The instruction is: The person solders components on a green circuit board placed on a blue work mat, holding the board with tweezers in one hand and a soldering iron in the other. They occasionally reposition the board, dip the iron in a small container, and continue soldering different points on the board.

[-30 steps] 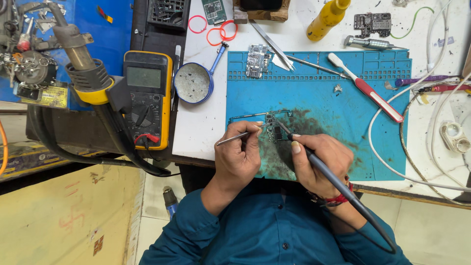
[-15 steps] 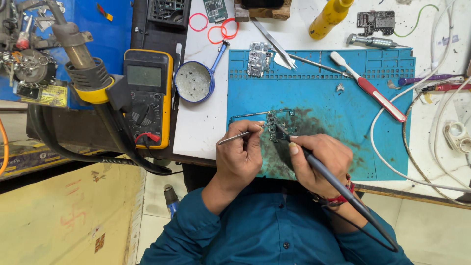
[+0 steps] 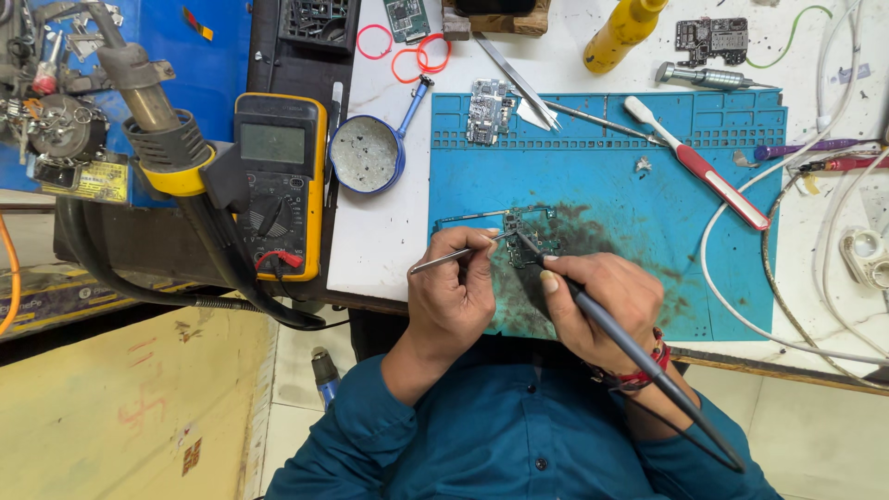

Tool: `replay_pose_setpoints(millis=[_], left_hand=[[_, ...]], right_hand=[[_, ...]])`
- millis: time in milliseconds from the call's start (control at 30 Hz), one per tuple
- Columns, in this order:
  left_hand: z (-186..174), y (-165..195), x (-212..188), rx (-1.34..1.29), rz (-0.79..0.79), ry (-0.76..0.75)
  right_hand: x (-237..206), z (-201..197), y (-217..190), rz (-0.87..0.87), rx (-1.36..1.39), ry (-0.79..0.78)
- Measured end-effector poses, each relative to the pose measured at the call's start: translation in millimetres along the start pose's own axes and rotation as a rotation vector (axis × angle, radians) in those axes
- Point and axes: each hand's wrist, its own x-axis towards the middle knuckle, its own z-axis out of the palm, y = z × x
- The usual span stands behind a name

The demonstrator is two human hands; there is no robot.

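A small green circuit board (image 3: 528,231) lies on a stained blue work mat (image 3: 648,204). My left hand (image 3: 454,296) pinches metal tweezers (image 3: 444,259), their tips resting at the board's left side. My right hand (image 3: 602,306) grips a dark soldering iron (image 3: 630,343) like a pen, its tip touching the board's middle. The iron's cable trails back past my right wrist, which wears a red thread band. Both forearms are in teal sleeves.
A yellow multimeter (image 3: 276,181) and a hot-air gun (image 3: 153,120) sit at the left. A round blue tin (image 3: 366,153), red rubber rings (image 3: 417,57), spare boards (image 3: 489,111), a red-handled brush (image 3: 704,176), a yellow bottle (image 3: 625,32) and white cables (image 3: 815,231) surround the mat.
Both hands stay at the board with only slight shifts of the iron tip and tweezers. The view has barely moved.
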Motion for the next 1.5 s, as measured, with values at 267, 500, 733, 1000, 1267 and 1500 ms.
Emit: replay_pose_setpoints(millis=[267,500,733,1000,1267,1500], left_hand=[[-1.6,-0.9,-0.4,0.028,-0.007,-0.012],[-1.7,0.0,0.1,0.039,-0.006,-0.011],[-1.1,-0.1,0.9,0.033,0.012,-0.005],[-1.7,-0.2,0.9,0.028,0.014,-0.012],[-1.7,-0.5,0.5,0.028,0.014,-0.012],[-1.6,-0.7,0.3,0.02,0.006,-0.012]], right_hand=[[-0.7,0.4,0.7,-0.005,0.014,-0.001],[-0.2,0.6,0.5,-0.003,-0.016,-0.006],[-0.6,0.5,0.6,-0.007,-0.012,0.0],[-1.0,0.8,0.6,0.013,-0.006,0.0],[-1.6,1.2,0.6,0.009,-0.018,0.004],[-1.8,0.9,0.4,-0.013,-0.036,-0.002]])
